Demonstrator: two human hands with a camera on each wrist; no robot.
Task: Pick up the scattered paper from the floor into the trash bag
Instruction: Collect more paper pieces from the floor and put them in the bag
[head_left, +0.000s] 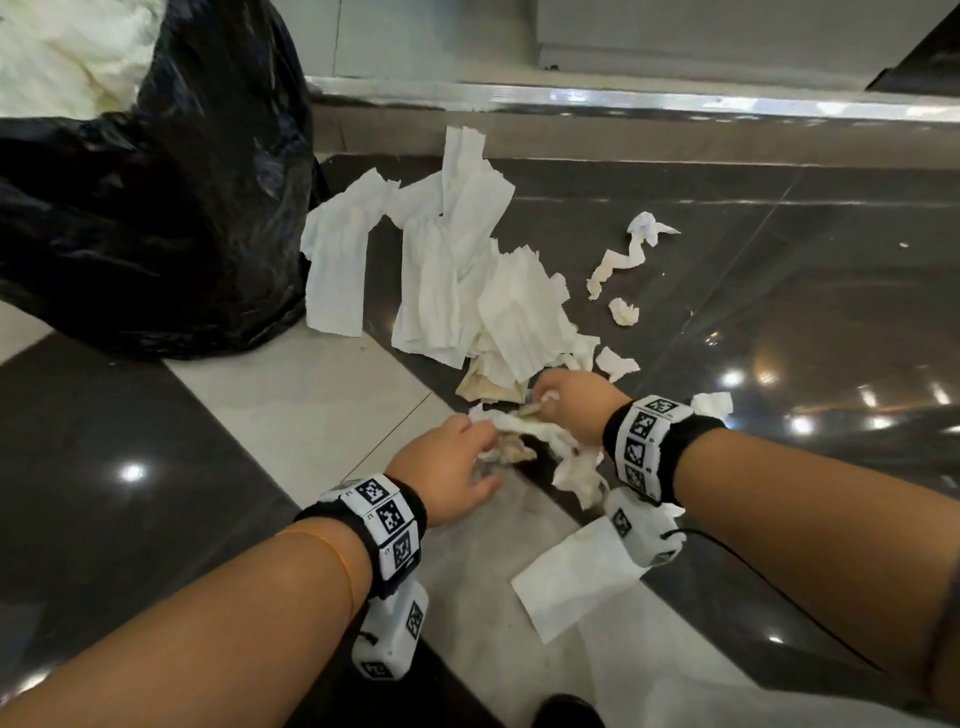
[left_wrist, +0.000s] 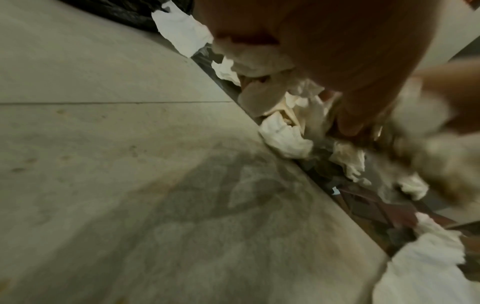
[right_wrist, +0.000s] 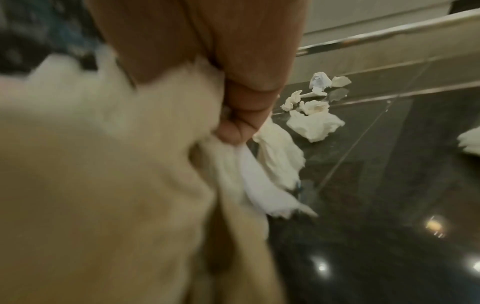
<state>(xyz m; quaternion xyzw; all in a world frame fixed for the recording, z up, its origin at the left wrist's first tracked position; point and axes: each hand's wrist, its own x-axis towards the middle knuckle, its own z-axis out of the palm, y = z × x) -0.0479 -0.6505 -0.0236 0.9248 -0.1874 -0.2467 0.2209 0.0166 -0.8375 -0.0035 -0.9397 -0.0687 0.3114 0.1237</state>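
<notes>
A heap of white paper towels (head_left: 457, 270) lies on the floor right of the black trash bag (head_left: 156, 218), which holds white paper (head_left: 67, 52) inside. Crumpled, partly brownish paper (head_left: 524, 434) is bunched between my two hands. My right hand (head_left: 566, 400) grips a wad of this paper (right_wrist: 130, 164), fingers curled round it. My left hand (head_left: 457, 462) grips the other end of the bunch (left_wrist: 254, 59). Small crumpled scraps (head_left: 623, 312) lie further right, seen also as scraps (right_wrist: 314, 123) in the right wrist view.
A flat white sheet (head_left: 571, 577) lies near my right wrist. A raised metal-edged step (head_left: 623, 98) runs across the far side. The floor is dark glossy tile (head_left: 805, 312) and pale tile (head_left: 291, 410). A dark shoe tip (head_left: 566, 712) shows at the bottom.
</notes>
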